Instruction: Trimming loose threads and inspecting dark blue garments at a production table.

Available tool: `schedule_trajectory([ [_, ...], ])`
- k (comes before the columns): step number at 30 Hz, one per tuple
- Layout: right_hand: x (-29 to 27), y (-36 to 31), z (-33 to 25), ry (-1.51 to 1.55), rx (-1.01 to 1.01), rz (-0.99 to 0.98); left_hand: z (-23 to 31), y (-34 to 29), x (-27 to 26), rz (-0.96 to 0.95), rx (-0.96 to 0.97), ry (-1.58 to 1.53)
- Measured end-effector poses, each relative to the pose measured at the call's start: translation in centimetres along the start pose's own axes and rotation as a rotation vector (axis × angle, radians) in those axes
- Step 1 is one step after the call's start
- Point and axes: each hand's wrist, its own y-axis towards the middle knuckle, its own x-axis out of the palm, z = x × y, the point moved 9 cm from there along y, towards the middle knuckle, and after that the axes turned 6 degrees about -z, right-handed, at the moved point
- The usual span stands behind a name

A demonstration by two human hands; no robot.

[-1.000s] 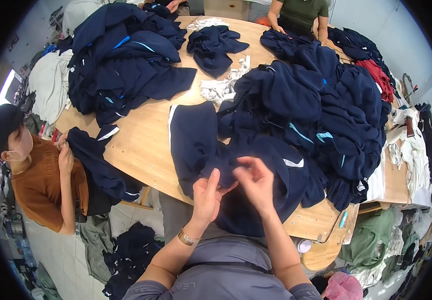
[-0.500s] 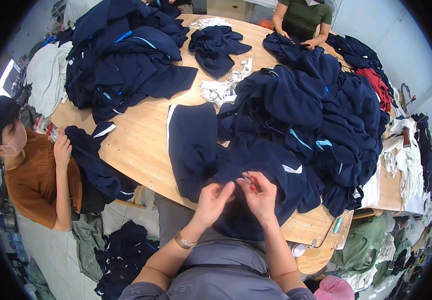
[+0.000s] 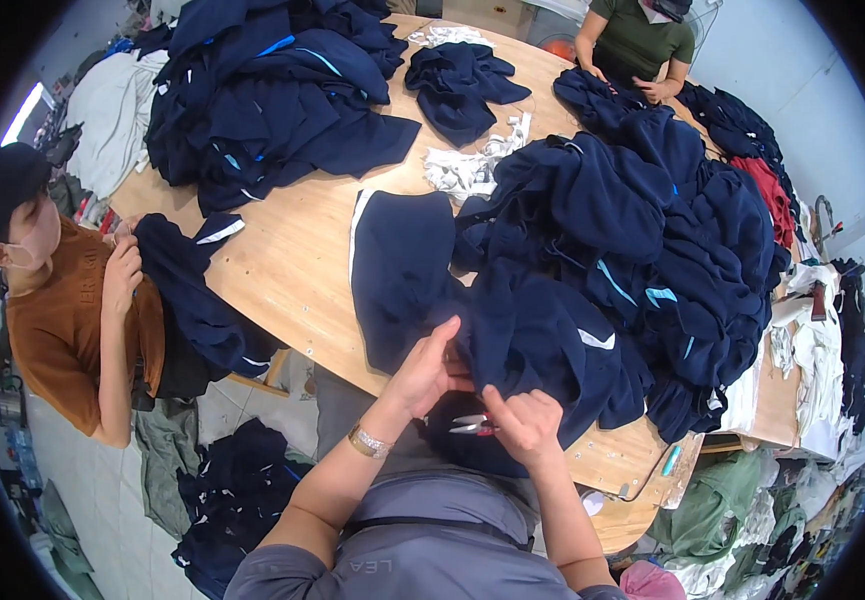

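Note:
A navy garment [image 3: 542, 345] with a white-edged panel lies spread over the table's near edge and hangs toward my lap. My left hand [image 3: 427, 375] rests against it, thumb stretched up and apart from the fingers, whose tips are partly lost against the dark cloth. Red-handled thread snips [image 3: 472, 425] sit in the closed grip of my right hand [image 3: 524, 425], their metal blades pointing left over the hanging cloth. That hand is just right of and below my left one.
The wooden table [image 3: 292, 270] carries a large navy garment heap [image 3: 602, 200] and another pile [image 3: 272, 110] at far left. White strips [image 3: 462, 170] lie between. A person in brown [image 3: 82, 300] handles navy cloth at left; another in green [image 3: 642, 40] works opposite. A light-blue tool [image 3: 671, 460] lies at right.
My right hand has come down toward me, and the snips' blades now show, pointing left. My left hand has risen a little, its thumb stretched farther up. The whole view has shifted slightly.

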Motion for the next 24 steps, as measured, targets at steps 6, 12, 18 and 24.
schedule_trajectory([
  [6, -0.8, -0.5, 4.6, 0.282, 0.411, 0.147, 1.0, 0.3, -0.1, -0.033, 0.174, -0.165],
  [12, 1.2, 4.6, 1.9, 0.231, 0.267, 0.046, 1.6, -2.0, -2.2, 0.308, 0.245, 0.177],
  [18, 1.9, -0.4, 5.6, 0.439, 0.471, 0.214, -0.8, 0.8, 2.2, -0.209, 0.224, -0.099],
  [24, 2.0, 1.4, 5.2, 0.404, 0.284, 0.108, 1.0, -1.0, 0.6, 0.058, 0.390, 0.179],
])
